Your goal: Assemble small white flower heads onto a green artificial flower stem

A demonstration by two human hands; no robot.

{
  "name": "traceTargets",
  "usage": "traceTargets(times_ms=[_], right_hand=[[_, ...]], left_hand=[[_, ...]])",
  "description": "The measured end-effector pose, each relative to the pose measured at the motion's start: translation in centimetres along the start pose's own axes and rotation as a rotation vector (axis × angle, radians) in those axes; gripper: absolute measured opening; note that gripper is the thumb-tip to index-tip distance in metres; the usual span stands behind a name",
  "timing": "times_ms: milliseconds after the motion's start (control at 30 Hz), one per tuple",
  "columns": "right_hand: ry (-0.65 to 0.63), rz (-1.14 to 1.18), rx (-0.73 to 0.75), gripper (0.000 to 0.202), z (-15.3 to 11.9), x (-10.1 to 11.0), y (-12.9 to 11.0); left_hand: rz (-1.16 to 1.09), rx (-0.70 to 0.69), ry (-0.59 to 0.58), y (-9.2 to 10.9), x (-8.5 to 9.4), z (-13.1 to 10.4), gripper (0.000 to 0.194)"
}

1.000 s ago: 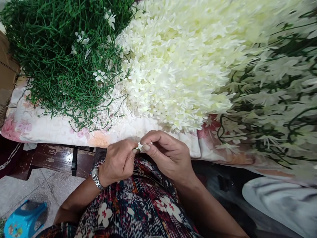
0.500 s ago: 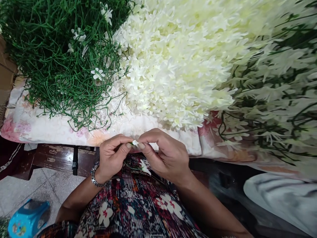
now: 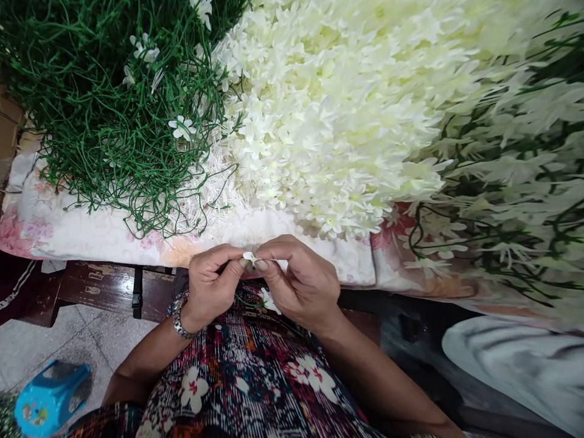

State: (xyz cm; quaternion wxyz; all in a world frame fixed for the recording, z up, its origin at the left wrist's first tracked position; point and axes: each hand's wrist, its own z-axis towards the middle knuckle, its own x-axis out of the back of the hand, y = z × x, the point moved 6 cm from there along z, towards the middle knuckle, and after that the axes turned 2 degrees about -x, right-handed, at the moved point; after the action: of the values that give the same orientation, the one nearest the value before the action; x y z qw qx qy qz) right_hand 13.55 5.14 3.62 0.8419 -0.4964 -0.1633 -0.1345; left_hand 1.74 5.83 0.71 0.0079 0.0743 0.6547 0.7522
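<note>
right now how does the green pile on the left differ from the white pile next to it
The green pile is a tangle of thin, wiry stems with only a few white blossoms caught in it; the white pile is a dense mass of cream petals with hardly any stem showing. The green pile is the smaller, and lies farther from the hands than the white pile. Both lie on the floral cloth.

A small white flower [image 3: 249,257] sits pinched between both hands' fingers [image 3: 237,265], above the lap.

cream-white flowers [image 3: 337,115], green stems [image 3: 100,115], floral-print cloth [image 3: 91,228], blue stool [image 3: 50,395]
</note>
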Motion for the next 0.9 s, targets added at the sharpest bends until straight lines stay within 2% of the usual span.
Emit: traceTargets(times_ms=[233, 467, 700, 900], right_hand=[[-0.003, 0.027, -0.003, 0.015, -0.31, -0.42, 0.41], [0.05, 0.068, -0.02, 0.016, -0.51, -0.58, 0.68], [0.051, 0.067, -0.042, 0.017, -0.75, -0.68, 0.77], [0.103, 0.07, -0.01, 0.019, -0.84, -0.97, 0.93]], left_hand=[[0.035, -0.025, 0.013, 0.21, 0.03, 0.04, 0.01], [0.064, -0.056, 0.024, 0.4, -0.06, -0.05, 0.01], [0.058, -0.079, 0.051, 0.52, -0.06, -0.2, 0.011], [0.055, -0.074, 0.077, 0.49, -0.07, -0.28, 0.012]])
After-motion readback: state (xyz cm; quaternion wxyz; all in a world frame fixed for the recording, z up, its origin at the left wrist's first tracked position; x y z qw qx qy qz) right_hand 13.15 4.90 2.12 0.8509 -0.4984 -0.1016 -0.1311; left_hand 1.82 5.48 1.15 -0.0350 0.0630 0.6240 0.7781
